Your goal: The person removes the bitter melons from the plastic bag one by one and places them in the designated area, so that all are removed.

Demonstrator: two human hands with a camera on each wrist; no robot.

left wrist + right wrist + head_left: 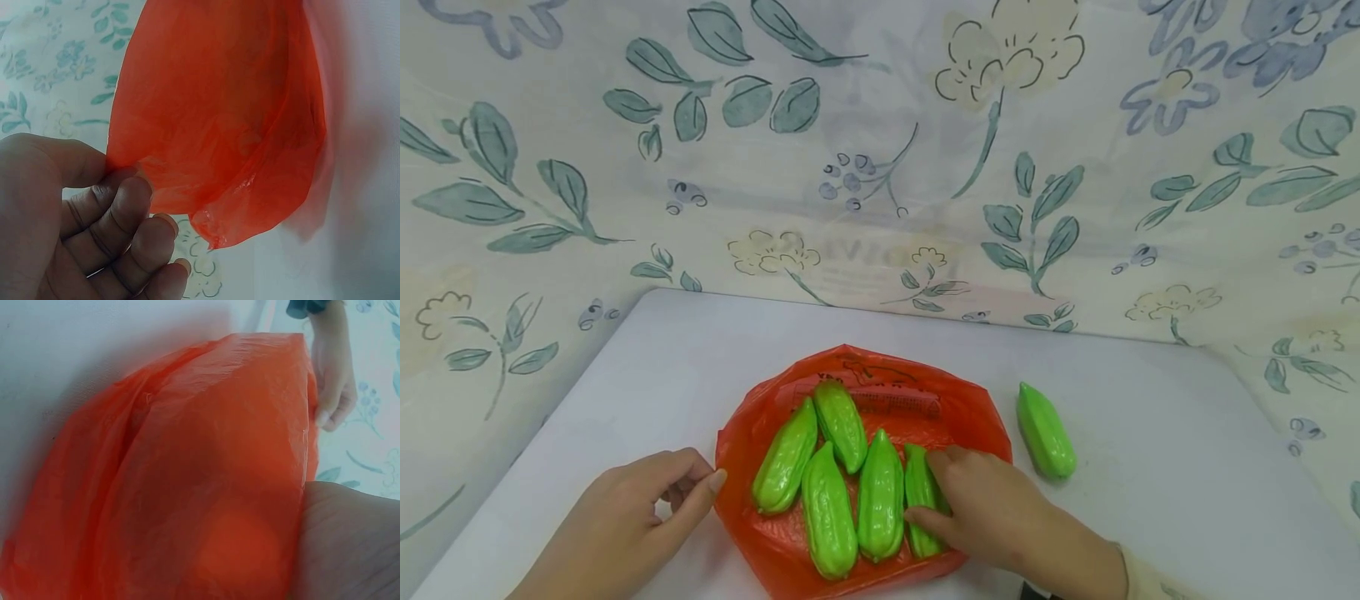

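At the left, the left hand [640,517] pinches the edge of the red bag [735,504] between thumb and forefinger, its other fingers curled in loosely; that hold probably steadies the rim so the mouth stands wide. Inside the bag, the first gourd [784,462] leans with its tip up towards the second gourd [841,425], which sits farther back. In front of them the third gourd [830,525] and fourth gourd [881,504] lie side by side, tips pointing away from the person, perhaps to share the floor neatly. Next comes the fifth gourd [917,492], near the bag's right side. The right hand [988,508] reaches over the rim and holds it, thumb across the front, fingers bent over the far side; I cannot see those fingertips. Farthest right, the sixth gourd [1047,435] lies outside on the white table [1157,433], well within the right arm's reach.
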